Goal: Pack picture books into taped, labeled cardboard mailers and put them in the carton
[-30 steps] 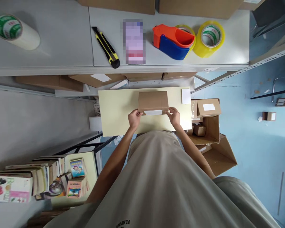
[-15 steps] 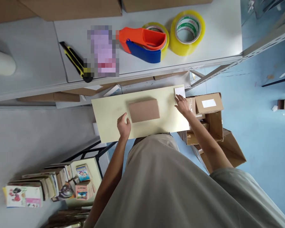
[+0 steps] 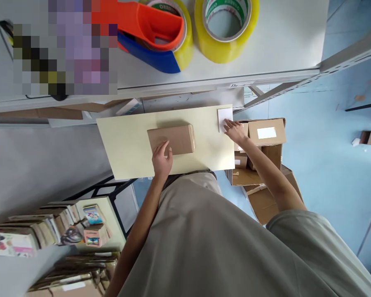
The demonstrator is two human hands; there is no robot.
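Left grip [image 3: 161, 159] now on box [image 3: 173, 138] (formerly beside)

Green lettering runs around the white inner cores of two yellow tape rolls [image 3: 227, 29] on the grey shelf [image 3: 281, 45], too small and cut off to read. Book covers [image 3: 92, 214] at lower left show illegible print.

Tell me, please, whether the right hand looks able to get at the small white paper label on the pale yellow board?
Probably yes: the right hand already rests its fingertips on the white label at the board's corner, nothing between.
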